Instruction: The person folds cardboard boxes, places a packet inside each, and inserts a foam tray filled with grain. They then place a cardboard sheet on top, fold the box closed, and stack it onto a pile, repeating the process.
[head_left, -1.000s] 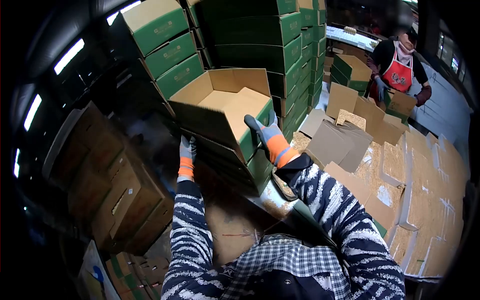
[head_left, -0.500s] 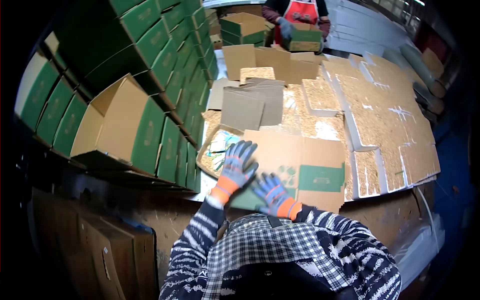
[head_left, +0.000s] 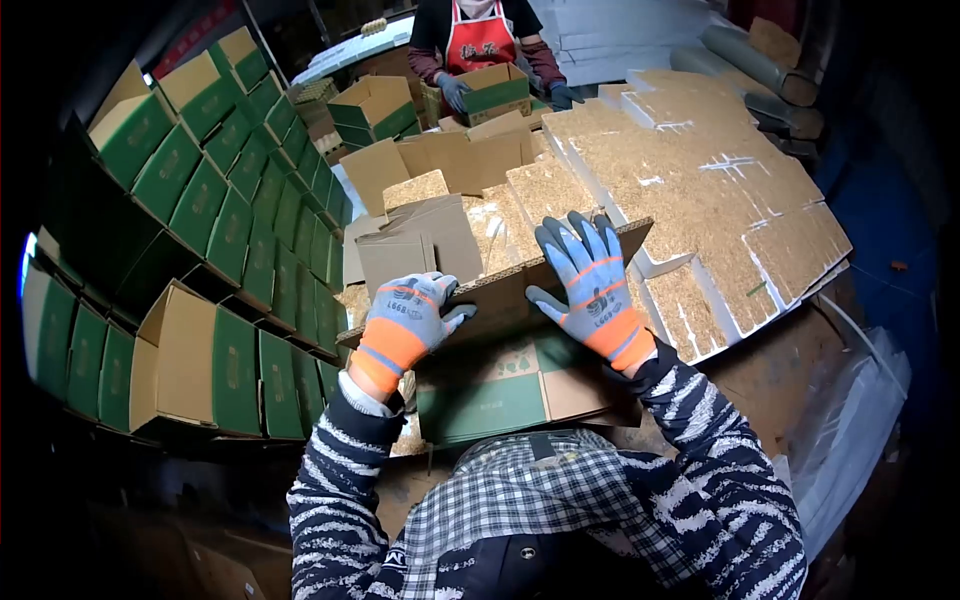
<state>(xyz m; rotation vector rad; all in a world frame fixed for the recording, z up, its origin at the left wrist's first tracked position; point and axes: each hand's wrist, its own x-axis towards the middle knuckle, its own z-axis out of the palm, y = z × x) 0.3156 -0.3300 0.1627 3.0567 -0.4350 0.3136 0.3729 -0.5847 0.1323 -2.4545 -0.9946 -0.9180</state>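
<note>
My left hand (head_left: 408,318), in a grey-blue and orange glove, grips the left part of a tilted-up cardboard panel (head_left: 500,300), its fingers curled over the corrugated top edge. Farther right on that edge, my right hand (head_left: 592,285) has its fingers over the top and its thumb on the near face. Below the panel, close to my apron, lies flat cardboard with a green print (head_left: 490,408), partly in shadow. Loose grey-brown cardboard pieces (head_left: 420,245) lie just beyond the raised panel.
Green open-topped boxes (head_left: 205,205) are stacked along the left, with one open box (head_left: 175,365) nearer. Chip-covered blocks with white sides (head_left: 690,190) fill the right. Across the table a person in a red apron (head_left: 480,42) handles a green box (head_left: 497,92).
Both hands have moved from lying over the flat cardboard to gripping a panel now raised. The view has shifted, and the tray with packets is no longer visible.
</note>
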